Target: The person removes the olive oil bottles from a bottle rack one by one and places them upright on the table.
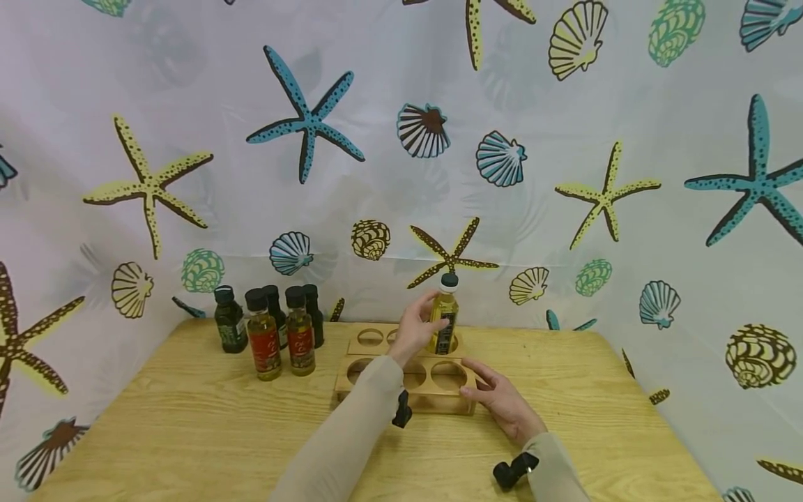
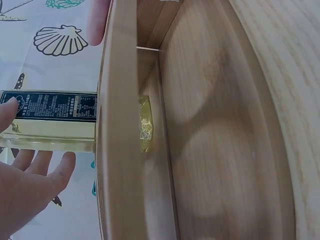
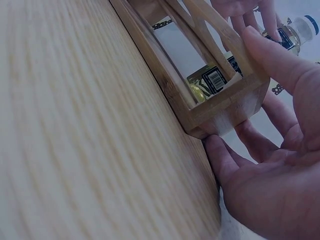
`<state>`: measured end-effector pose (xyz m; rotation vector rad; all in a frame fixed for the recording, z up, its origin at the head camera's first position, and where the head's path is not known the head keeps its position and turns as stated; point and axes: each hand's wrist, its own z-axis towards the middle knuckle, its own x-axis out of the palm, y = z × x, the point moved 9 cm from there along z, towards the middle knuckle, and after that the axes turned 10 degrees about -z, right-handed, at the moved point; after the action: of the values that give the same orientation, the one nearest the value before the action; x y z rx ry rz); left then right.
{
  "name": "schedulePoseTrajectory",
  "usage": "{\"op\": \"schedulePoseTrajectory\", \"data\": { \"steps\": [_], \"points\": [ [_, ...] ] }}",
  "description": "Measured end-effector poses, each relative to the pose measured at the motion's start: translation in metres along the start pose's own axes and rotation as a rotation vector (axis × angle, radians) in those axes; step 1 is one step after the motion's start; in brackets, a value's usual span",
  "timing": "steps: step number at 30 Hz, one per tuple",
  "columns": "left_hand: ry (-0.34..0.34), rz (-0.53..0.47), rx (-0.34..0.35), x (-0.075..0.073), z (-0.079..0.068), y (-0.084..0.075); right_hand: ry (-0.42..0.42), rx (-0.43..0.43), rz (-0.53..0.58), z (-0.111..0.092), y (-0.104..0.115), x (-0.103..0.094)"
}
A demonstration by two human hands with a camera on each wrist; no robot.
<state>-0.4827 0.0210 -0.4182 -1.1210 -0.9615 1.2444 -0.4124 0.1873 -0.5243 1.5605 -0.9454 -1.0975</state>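
Note:
A clear bottle of yellow oil [image 1: 446, 326] with a dark cap and black label stands upright in the back right hole of a two-tier wooden bottle rack [image 1: 439, 404]. My left hand [image 1: 416, 328] grips its upper half from the left, thumb across the label [image 2: 55, 105]. Through the rack's open side, the bottle's lower end [image 3: 205, 85] shows below the hole. My right hand [image 1: 503, 403] holds the rack's right end, with the thumb on its upper edge and the fingers [image 3: 255, 142] along the end panel.
Left of the rack stand two oil bottles with red labels [image 1: 265, 345] and several dark bottles [image 1: 231, 324]. The rack's front holes [image 1: 448, 375] hold nothing. Behind the wooden table [image 1: 207, 418] hangs a white curtain [image 1: 376, 195] with starfish and shells.

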Motion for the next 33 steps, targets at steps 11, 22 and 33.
{"op": "schedulePoseTrajectory", "data": {
  "steps": [11,22,33],
  "points": [
    [0.034,0.008,0.012,0.0022,-0.0013,0.0041,-0.001,0.003,-0.002,-0.0011,0.0004,0.0004],
    [0.037,-0.018,-0.014,0.0026,-0.0012,0.0074,0.013,-0.006,-0.003,-0.0013,0.0022,0.0004],
    [-0.021,-0.013,0.012,-0.0066,-0.0047,0.0042,0.017,-0.002,0.001,-0.0014,0.0022,0.0004]
  ]
}}
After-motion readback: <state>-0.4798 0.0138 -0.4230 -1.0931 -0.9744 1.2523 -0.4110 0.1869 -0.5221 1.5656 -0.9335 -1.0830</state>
